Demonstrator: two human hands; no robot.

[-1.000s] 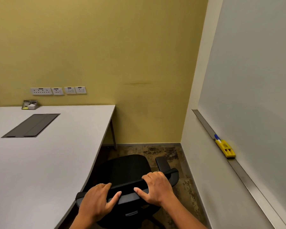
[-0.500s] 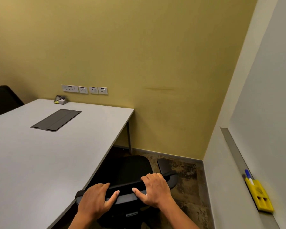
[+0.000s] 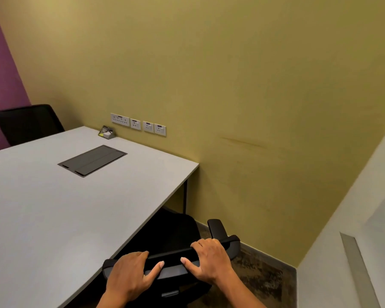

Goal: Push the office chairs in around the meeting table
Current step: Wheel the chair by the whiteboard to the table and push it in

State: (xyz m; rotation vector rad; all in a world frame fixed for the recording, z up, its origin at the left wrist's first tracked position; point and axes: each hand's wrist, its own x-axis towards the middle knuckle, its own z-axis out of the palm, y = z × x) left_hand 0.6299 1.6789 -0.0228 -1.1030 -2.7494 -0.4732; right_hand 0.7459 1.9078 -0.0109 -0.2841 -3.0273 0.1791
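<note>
A black office chair [image 3: 176, 234] stands right below me at the near right edge of the white meeting table [image 3: 42, 207], its seat partly under the tabletop. My left hand [image 3: 129, 276] and my right hand [image 3: 209, 258] both grip the top of its backrest, fingers curled over the rim, thumbs on my side. One armrest [image 3: 217, 227] sticks out on the right. A second black chair [image 3: 29, 123] sits at the table's far left side, only its back showing.
The yellow wall with a row of sockets [image 3: 138, 124] runs close behind the table. A dark cable hatch [image 3: 92, 160] and a small holder [image 3: 107, 132] lie on the tabletop. A whiteboard ledge [image 3: 360, 272] lines the right wall; patterned floor [image 3: 260, 276] lies between.
The view has swung left and tilted: the far chair and a purple wall came into sight, the yellow eraser left it. Both hands stay on the backrest; the chair sits slightly further under the table.
</note>
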